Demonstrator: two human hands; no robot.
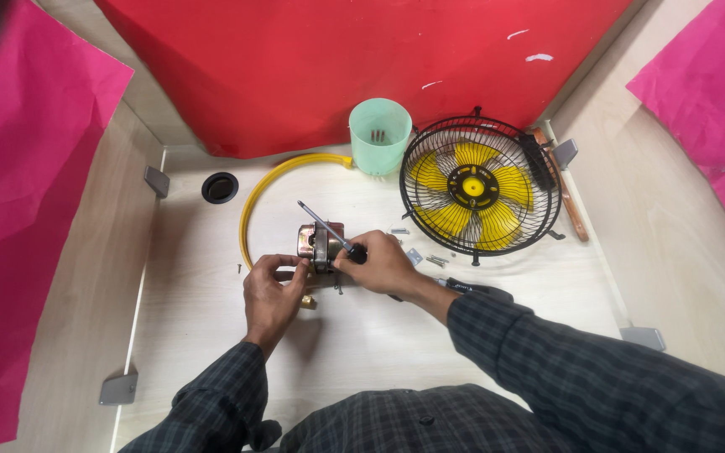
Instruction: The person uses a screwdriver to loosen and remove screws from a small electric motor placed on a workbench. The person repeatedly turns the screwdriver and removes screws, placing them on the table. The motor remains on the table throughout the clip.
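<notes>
A: Head view: plaid sleeves [547,369] fill the foreground, and beyond them two bare hands meet over a small electric motor [319,243] on the pale counter [362,335].

B: The grip?

A: Left hand [272,289] is pinched on the motor's near edge, bracing it. Right hand [379,264] is closed around a screwdriver [329,226], its shaft slanting up and left across the motor.

B: Doing it well?

A: Likely by keeping the motor pressed flat and the tool in line with the screw, so it doesn't slip.

B: Room to move?

A: Loose screws [436,260] lie just right of the hand, the caged yellow fan [476,186] beyond. A yellow hose [262,189] curves behind, toward a green cup [379,134]. Raised walls box in both sides.
</notes>
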